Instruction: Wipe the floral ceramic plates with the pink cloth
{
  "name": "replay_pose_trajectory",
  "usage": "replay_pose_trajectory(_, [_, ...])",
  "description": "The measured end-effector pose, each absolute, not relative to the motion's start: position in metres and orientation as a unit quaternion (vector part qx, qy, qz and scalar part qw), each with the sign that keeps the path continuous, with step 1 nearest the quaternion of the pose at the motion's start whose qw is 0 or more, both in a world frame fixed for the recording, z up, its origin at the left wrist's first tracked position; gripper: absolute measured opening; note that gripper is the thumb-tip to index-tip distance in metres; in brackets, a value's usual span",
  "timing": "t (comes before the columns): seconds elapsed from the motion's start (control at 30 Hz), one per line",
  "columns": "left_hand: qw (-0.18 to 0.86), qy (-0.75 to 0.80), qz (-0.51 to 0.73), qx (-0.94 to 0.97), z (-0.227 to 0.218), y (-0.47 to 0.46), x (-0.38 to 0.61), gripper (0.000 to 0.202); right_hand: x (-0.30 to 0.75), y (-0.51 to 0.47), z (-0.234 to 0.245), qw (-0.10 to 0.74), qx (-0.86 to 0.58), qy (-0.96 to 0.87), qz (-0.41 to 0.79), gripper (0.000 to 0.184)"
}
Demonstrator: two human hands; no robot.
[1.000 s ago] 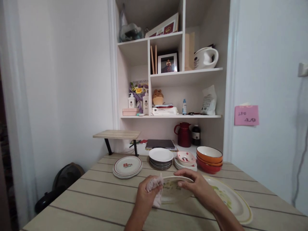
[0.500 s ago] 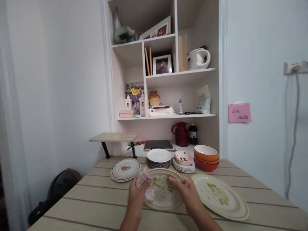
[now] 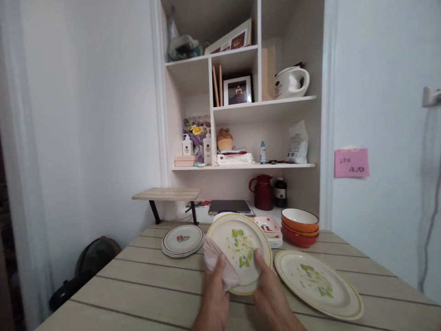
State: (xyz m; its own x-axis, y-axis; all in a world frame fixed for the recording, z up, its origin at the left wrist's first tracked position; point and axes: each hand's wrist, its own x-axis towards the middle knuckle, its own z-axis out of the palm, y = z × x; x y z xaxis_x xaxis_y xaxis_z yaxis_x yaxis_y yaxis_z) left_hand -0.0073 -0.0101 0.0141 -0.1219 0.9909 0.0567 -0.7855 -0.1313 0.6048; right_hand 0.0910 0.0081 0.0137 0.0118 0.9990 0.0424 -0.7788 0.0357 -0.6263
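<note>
I have the floral plate (image 3: 237,250) tilted up above the table (image 3: 144,280), my right hand (image 3: 270,294) gripping its lower rim, thumb on its face. My left hand (image 3: 217,294) clasps a pink cloth (image 3: 217,266) against its left edge; the face looks clean, while the bigger plate (image 3: 319,282) beside it lies untouched.

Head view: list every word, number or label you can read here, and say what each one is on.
"FLOWERS STU", cut off by the shelf divider: on the bouquet wrapping.
"250", handwritten, with a second line too scrawled to read: on the pink sticky note.
Labels on the pump bottles, the white bag and the flat box: too small to read.
</note>
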Motion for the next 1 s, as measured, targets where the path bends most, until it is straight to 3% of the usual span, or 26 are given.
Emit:
replay_pose_trajectory(0.1, [0.622, 0.226, 0.714, 0.227, 0.012, -0.008, -0.011, 0.064, 0.084, 0.007, 0.012, 0.646, -0.193, -0.192, 0.713, 0.047])
replay_pose_trajectory(0.23, [0.597, 0.233, 0.732, 0.230, 0.015, -0.004, -0.027, 0.066, 0.088, 0.001, 0.025, 0.610, -0.197, -0.248, 0.726, 0.049])
replay_pose_trajectory(0.43, [0.565, 0.258, 0.736, 0.270, 0.024, -0.005, -0.046, 0.068, 0.113, -0.004, 0.047, 0.626, -0.264, -0.357, 0.641, 0.080])
replay_pose_trajectory(0.77, [0.549, 0.285, 0.711, 0.335, 0.024, -0.007, -0.054, 0.060, 0.134, -0.018, 0.066, 0.546, -0.277, -0.430, 0.664, 0.074])
replay_pose_trajectory(1.0, [0.563, 0.277, 0.681, 0.378, 0.019, -0.006, -0.054, 0.054, 0.131, -0.007, 0.052, 0.564, -0.281, -0.407, 0.661, 0.074])
